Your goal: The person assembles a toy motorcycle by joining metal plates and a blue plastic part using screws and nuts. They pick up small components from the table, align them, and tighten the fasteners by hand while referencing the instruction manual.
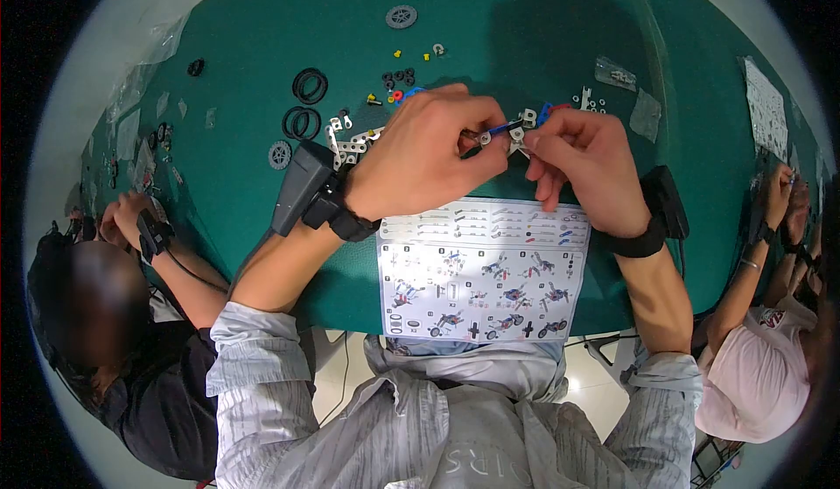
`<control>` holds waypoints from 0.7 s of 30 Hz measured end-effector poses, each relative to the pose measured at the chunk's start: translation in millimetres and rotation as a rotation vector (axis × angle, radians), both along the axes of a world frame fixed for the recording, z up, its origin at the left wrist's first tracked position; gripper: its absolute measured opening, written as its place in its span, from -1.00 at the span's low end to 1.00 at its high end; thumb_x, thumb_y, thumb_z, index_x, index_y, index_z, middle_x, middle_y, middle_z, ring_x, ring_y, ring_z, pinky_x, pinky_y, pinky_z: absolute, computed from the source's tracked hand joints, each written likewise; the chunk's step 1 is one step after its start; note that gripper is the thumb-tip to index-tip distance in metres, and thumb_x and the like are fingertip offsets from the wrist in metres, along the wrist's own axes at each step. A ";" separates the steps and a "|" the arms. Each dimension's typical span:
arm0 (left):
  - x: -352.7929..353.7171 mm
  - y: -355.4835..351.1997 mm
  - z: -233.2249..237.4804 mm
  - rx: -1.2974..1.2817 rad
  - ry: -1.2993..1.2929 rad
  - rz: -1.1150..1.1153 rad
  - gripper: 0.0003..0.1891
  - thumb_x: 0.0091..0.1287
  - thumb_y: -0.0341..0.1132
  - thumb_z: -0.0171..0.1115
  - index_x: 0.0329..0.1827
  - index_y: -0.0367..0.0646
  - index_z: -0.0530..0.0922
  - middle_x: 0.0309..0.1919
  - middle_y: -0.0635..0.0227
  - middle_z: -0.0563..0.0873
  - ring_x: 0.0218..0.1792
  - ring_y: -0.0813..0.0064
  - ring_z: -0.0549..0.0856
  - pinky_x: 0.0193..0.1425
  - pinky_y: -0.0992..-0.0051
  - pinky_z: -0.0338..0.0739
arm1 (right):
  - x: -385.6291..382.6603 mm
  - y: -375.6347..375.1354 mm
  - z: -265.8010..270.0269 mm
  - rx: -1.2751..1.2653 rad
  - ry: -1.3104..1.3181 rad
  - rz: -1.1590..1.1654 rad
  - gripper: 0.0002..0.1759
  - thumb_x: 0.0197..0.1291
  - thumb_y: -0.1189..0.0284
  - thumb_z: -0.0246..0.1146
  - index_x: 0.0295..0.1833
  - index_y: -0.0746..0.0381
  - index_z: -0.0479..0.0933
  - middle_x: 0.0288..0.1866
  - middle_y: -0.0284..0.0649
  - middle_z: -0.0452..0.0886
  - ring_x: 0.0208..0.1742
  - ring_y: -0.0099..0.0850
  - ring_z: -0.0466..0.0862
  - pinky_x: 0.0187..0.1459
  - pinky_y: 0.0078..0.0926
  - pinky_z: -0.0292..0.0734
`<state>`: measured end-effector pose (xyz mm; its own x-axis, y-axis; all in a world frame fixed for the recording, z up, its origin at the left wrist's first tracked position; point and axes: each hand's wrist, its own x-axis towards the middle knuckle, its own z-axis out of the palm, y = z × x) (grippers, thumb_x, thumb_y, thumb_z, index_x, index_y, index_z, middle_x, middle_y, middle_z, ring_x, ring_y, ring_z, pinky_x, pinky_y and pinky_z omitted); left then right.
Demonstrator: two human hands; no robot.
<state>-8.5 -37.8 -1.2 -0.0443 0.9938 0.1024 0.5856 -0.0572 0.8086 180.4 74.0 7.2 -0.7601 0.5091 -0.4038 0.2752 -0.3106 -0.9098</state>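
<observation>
My left hand is closed, its thumb and forefinger pinching a slim dark-blue piece that reaches toward my right hand. The kind of this piece I cannot tell. Facing it, my right hand pinches a small silver metal bracket with rounded, holed ends. Both sets of fingertips meet close together above the green table, and they partly cover the parts. A blue piece shows just behind my right fingers. Below both hands lies a printed instruction sheet with step pictures of a small motorcycle model.
Silver perforated strips lie beside my left wrist, near black rubber tyres. Grey spoked wheels and small black parts sit farther back. Small plastic bags lie right. People work at both sides, a hand at left.
</observation>
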 end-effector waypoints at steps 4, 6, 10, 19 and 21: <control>0.7 1.0 1.8 0.038 0.040 -0.007 -0.83 0.24 -0.36 0.38 -0.26 -0.30 0.63 -0.52 0.24 0.57 -0.51 0.39 0.55 -0.42 0.38 0.39 | 0.4 0.2 -1.6 -0.022 0.010 -0.011 -0.78 0.37 0.44 0.30 -0.29 0.39 0.61 -0.47 -0.16 0.67 -0.60 -0.52 0.65 -0.62 -0.56 0.60; 0.7 1.0 -0.1 0.077 0.062 -0.010 -0.84 0.24 -0.37 0.37 -0.25 -0.30 0.63 -0.53 0.25 0.57 -0.51 0.38 0.55 -0.40 0.37 0.39 | 0.1 0.3 -2.2 -0.039 0.011 -0.022 -0.78 0.37 0.44 0.30 -0.30 0.38 0.60 -0.47 -0.16 0.67 -0.60 -0.51 0.65 -0.62 -0.56 0.60; 1.6 2.0 -2.4 0.103 0.071 -0.002 -0.85 0.25 -0.38 0.36 -0.23 -0.30 0.63 -0.53 0.25 0.57 -0.50 0.37 0.55 -0.39 0.37 0.39 | -0.4 -1.3 -2.9 -0.053 0.020 -0.054 -0.78 0.37 0.43 0.31 -0.30 0.37 0.60 -0.47 -0.16 0.67 -0.59 -0.50 0.66 -0.61 -0.56 0.61; 4.3 1.5 4.3 -0.048 -0.063 0.093 -0.80 0.24 -0.31 0.32 -0.29 -0.31 0.65 -0.56 0.18 0.59 -0.43 0.21 0.58 -0.34 0.24 0.42 | -2.5 -0.5 -2.9 -0.075 0.032 -0.039 -0.77 0.38 0.42 0.31 -0.30 0.36 0.61 -0.46 -0.17 0.67 -0.58 -0.50 0.67 -0.59 -0.56 0.62; 4.2 1.4 5.1 -0.066 -0.099 0.109 -0.80 0.24 -0.30 0.32 -0.30 -0.32 0.65 -0.58 0.18 0.59 -0.43 0.21 0.57 -0.35 0.24 0.41 | -2.6 -0.5 -3.5 -0.070 0.034 -0.037 -0.76 0.38 0.41 0.31 -0.30 0.37 0.61 -0.46 -0.17 0.67 -0.58 -0.50 0.67 -0.59 -0.56 0.63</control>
<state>-4.4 -36.5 3.9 -0.1589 0.9869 0.0264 0.5026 0.0578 0.8626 177.8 73.5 3.7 -0.7551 0.5086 -0.4137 0.2321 -0.3829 -0.8942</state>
